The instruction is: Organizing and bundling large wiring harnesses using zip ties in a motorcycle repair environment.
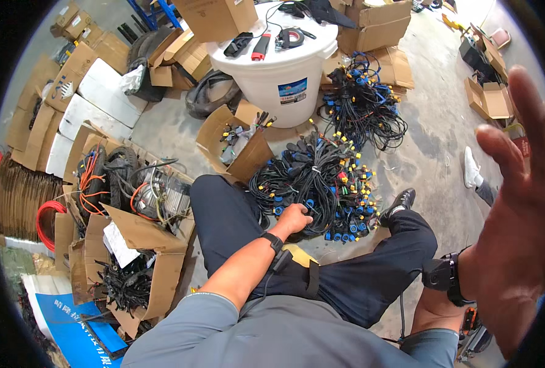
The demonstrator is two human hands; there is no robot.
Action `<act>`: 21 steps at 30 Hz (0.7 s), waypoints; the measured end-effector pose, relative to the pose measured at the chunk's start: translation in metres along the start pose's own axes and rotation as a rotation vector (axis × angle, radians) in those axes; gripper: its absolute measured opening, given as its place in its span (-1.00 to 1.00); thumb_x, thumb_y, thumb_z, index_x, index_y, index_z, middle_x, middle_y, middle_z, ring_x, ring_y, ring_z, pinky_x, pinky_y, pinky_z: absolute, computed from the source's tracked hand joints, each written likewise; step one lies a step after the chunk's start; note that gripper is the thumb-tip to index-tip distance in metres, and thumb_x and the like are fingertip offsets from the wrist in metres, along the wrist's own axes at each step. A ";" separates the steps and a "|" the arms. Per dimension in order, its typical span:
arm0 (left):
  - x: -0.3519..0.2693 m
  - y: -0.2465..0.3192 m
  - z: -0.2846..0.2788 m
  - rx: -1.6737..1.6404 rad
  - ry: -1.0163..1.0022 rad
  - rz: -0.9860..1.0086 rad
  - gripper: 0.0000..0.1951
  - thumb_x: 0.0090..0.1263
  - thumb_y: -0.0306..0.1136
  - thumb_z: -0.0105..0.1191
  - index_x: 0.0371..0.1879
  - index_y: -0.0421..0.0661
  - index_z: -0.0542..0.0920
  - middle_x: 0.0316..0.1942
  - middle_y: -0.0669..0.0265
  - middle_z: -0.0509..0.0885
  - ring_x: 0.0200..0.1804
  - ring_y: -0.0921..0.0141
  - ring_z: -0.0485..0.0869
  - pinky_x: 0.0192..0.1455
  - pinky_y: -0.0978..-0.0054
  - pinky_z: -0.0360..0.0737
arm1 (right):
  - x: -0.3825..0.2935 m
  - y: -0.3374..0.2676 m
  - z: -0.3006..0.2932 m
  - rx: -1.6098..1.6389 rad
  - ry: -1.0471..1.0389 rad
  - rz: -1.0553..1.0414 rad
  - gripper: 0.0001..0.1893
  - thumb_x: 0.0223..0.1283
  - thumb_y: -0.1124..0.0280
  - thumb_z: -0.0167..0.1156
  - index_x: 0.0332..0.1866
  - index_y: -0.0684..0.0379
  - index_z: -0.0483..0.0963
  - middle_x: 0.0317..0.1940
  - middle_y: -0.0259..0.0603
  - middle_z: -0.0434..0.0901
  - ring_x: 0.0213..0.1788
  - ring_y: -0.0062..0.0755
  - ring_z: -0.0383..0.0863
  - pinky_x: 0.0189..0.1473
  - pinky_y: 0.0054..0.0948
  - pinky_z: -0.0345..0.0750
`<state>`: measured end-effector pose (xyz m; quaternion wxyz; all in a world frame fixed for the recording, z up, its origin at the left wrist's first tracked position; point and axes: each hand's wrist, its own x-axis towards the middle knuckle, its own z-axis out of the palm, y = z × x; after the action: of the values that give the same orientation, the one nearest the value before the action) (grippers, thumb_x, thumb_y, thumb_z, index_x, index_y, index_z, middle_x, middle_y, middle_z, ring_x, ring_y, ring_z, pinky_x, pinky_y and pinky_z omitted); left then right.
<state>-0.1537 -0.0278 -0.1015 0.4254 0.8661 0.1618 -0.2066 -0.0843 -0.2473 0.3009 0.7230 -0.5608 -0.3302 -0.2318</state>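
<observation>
My left hand (pixel 294 219) reaches down between my knees to the near side of a large heap of black cables (pixel 311 186). Its fingers are half curled beside a blue connector (pixel 309 204); whether they grip a cable cannot be made out. The heap fans out into many yellow and blue connector ends (pixel 353 227), and a white tie (pixel 316 169) binds its middle. My right hand (pixel 514 221) is raised close to the camera at the right, thumb and fingers apart, with nothing in it.
Behind the heap stand a lidded white bucket (pixel 272 78), a carton of connectors (pixel 235 142) and another cable bundle (pixel 362 106). Cartons with a motor (pixel 157 198) and black parts (pixel 127 285) are at my left. Another person's white shoe (pixel 472 168) shows at the right.
</observation>
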 end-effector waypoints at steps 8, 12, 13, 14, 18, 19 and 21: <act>-0.009 -0.003 -0.007 -0.025 -0.038 0.012 -0.54 0.09 -0.23 0.35 -0.06 -0.25 0.67 -0.11 0.01 0.72 -0.02 0.15 0.70 0.08 0.30 0.58 | -0.036 0.012 -0.026 -0.009 -0.016 0.039 -0.24 0.32 -0.07 0.12 0.47 0.19 0.12 0.38 0.25 0.23 0.19 0.15 0.51 0.09 -0.10 0.54; -0.007 -0.014 -0.003 -0.031 -0.022 0.027 -0.55 0.06 -0.18 0.33 -0.10 -0.20 0.68 -0.15 0.00 0.72 -0.04 0.09 0.69 0.05 0.26 0.58 | -0.047 0.023 -0.032 -0.043 -0.014 -0.012 -0.25 0.33 -0.07 0.11 0.46 0.22 0.13 0.36 0.26 0.26 0.14 0.12 0.54 0.06 -0.13 0.56; -0.007 -0.009 0.001 -0.054 -0.032 0.051 -0.54 0.06 -0.18 0.33 -0.09 -0.21 0.68 -0.16 0.00 0.72 -0.06 0.09 0.70 0.05 0.27 0.58 | -0.059 0.010 -0.054 -0.083 -0.004 -0.030 -0.25 0.33 -0.07 0.11 0.45 0.22 0.14 0.36 0.26 0.26 0.13 0.11 0.55 0.05 -0.14 0.56; -0.008 -0.010 0.002 -0.061 -0.051 0.060 -0.53 0.06 -0.18 0.34 -0.09 -0.21 0.68 -0.16 0.00 0.72 -0.06 0.09 0.70 0.05 0.27 0.59 | -0.066 0.006 -0.064 -0.109 0.001 -0.049 -0.25 0.34 -0.07 0.11 0.45 0.23 0.14 0.35 0.26 0.27 0.12 0.10 0.56 0.05 -0.15 0.56; -0.014 -0.030 -0.004 -0.031 0.003 0.045 -0.54 0.07 -0.20 0.35 -0.08 -0.22 0.68 -0.20 0.00 0.73 -0.11 0.11 0.72 0.00 0.26 0.60 | -0.088 0.007 -0.107 -0.140 0.001 -0.026 -0.26 0.34 -0.07 0.10 0.44 0.25 0.16 0.33 0.27 0.30 0.07 0.07 0.59 0.01 -0.18 0.58; -0.008 -0.012 0.005 -0.059 -0.026 0.064 -0.55 0.07 -0.21 0.35 -0.09 -0.22 0.67 -0.21 0.00 0.73 -0.12 0.11 0.72 0.00 0.27 0.60 | -0.084 0.012 -0.075 -0.179 0.018 0.000 -0.26 0.35 -0.07 0.09 0.43 0.26 0.16 0.33 0.27 0.31 0.06 0.06 0.60 0.01 -0.18 0.58; -0.001 -0.001 0.008 -0.036 -0.063 0.050 -0.57 0.08 -0.21 0.34 -0.11 -0.22 0.68 -0.21 0.00 0.73 -0.12 0.12 0.72 0.00 0.28 0.60 | -0.078 0.023 -0.066 -0.187 0.010 0.056 -0.26 0.35 -0.07 0.09 0.43 0.27 0.17 0.32 0.27 0.32 0.03 0.04 0.61 -0.01 -0.20 0.59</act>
<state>-0.1571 -0.0336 -0.1061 0.4511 0.8550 0.1303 -0.2202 -0.1061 -0.3075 0.2184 0.6754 -0.6338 -0.2873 -0.2441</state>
